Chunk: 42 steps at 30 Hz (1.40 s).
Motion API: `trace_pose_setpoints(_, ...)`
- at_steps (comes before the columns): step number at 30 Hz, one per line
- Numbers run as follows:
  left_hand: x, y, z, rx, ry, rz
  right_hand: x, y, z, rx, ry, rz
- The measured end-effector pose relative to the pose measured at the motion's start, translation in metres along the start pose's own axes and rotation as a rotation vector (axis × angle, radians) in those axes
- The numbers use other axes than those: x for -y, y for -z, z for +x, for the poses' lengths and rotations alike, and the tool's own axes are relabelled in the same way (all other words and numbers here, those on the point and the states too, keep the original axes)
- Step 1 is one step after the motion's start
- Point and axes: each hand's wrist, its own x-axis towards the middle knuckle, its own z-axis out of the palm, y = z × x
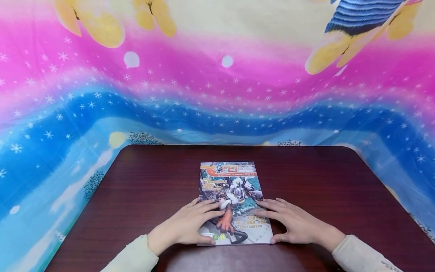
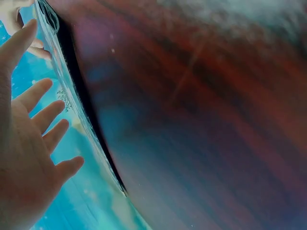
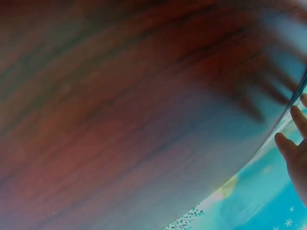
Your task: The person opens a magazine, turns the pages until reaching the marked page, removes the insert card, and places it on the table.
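Operator: Report from the head feed, largest item 1st.
Monitor: I see the cloth. It hangs beyond the table and along its sides. I can make out the table's far edge and side edges, but not its near edge.
Operator: Give the magazine.
Monitor: It lies face up near the middle of the table, between the 2 hands. Its long axis runs away from the person, nearly straight, so its 2 long edges face the hands.
Operator: State room for moving.
Monitor: Table surface extends widely to left and right. The strip beyond the magazine's far edge is narrower.
Operator: Which hand is nearer?
Monitor: Both are at the magazine. The left hand reaches further over the cover; the right hand overlaps the right edge by its fingertips only.
Operator: State the fingers.
Monitor: Spread apart on both hands, not clamped. The 2 thumbs are at the near corners. I cannot tell how firmly they press.
Operator: Governing relation?
Monitor: In my judgement, the magazine's position inward of both sets of fingers, with 1 long edge per hand.
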Motion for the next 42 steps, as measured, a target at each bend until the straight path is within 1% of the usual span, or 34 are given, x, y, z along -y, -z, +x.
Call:
trace_pose_setpoints(6,-0.002,-0.002,0.001,0.013,0.005,-0.017,-0.001,-0.002,0.0,-0.015,0.007,-0.017)
trace_pose_setpoints(12,-0.003,-0.003,0.001,0.008,0.011,-0.034,0.0,-0.001,0.003,-0.035,0.013,-0.018)
trace_pose_setpoints(16,-0.004,-0.003,0.001,0.0,0.015,-0.035,0.001,0.003,0.006,-0.021,-0.009,0.0)
trace_pose_setpoints(19,-0.005,-0.002,0.001,-0.017,0.004,-0.038,0.002,0.005,0.008,-0.016,-0.033,0.014)
trace_pose_setpoints(23,-0.009,0.001,0.004,-0.06,-0.031,-0.054,0.003,0.009,0.01,-0.034,-0.06,0.04)
trace_pose_setpoints(27,-0.017,0.008,0.01,-0.116,-0.073,-0.095,0.004,0.013,0.015,-0.06,-0.09,0.086)
trace_pose_setpoints(32,-0.032,0.019,0.017,-0.215,-0.144,-0.111,0.006,0.018,0.023,-0.083,-0.135,0.146)
trace_pose_setpoints(34,-0.037,0.023,0.021,-0.256,-0.166,-0.104,0.007,0.019,0.026,-0.107,-0.134,0.145)
trace_pose_setpoints(38,-0.047,0.029,0.028,-0.31,-0.181,-0.095,0.008,0.021,0.033,-0.186,-0.108,0.123)
trace_pose_setpoints(42,-0.05,0.033,0.036,-0.325,-0.178,-0.106,0.01,0.025,0.042,-0.239,-0.087,0.126)
